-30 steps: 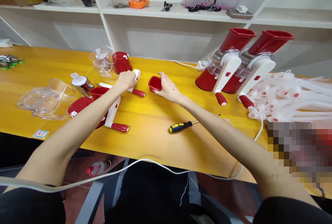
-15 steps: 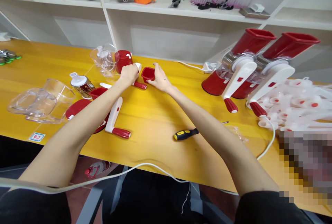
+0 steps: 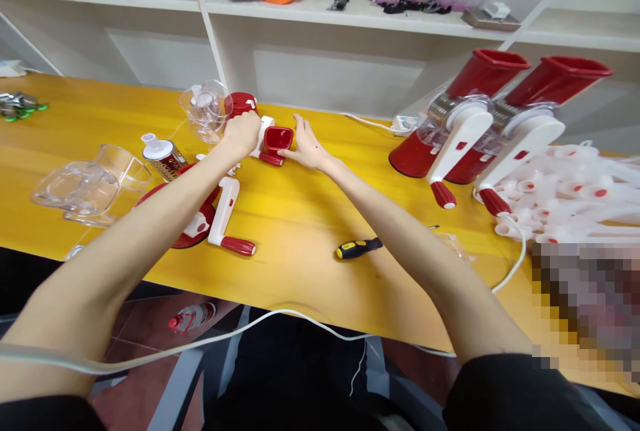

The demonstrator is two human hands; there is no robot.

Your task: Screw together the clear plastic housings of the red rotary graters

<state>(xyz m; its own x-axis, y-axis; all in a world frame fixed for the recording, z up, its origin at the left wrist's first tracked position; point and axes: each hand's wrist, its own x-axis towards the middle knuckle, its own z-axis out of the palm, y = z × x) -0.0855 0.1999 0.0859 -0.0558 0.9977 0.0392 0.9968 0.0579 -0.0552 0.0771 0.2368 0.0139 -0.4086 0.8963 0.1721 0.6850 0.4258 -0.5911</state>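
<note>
A small red rectangular plastic cup [image 3: 278, 138] is shown just above the centre of the frame, on the yellow wooden table [image 3: 300, 218], tipped so that its open mouth faces the camera. It is steadied from the right by the right hand [image 3: 306, 144], whose fingers are spread loosely, with the thumb and fingertips touching the cup's right side; a closed grip is not seen. From the left, the cup is met by a white plastic crank arm with a red knob [image 3: 264, 144], over whose white end the left hand [image 3: 243, 134] is curled with fingers pressed together, so that the two parts are held against one another. The cup appears glossy, thin-walled and hollow, with a darker interior.

Behind the left hand a clear plastic housing with a red funnel [image 3: 213, 110] stands. In the left half of the frame lie a metal grater drum with a white cap [image 3: 161, 156], a clear plastic chute [image 3: 90, 184] and a red round base bearing a second white crank [image 3: 200, 218]. At lower centre a black-and-yellow screwdriver [image 3: 360, 248] lies on the table. At the upper right two assembled red-and-white rotary graters [image 3: 480, 124] stand beside a heap of white crank arms [image 3: 565, 194].
</note>
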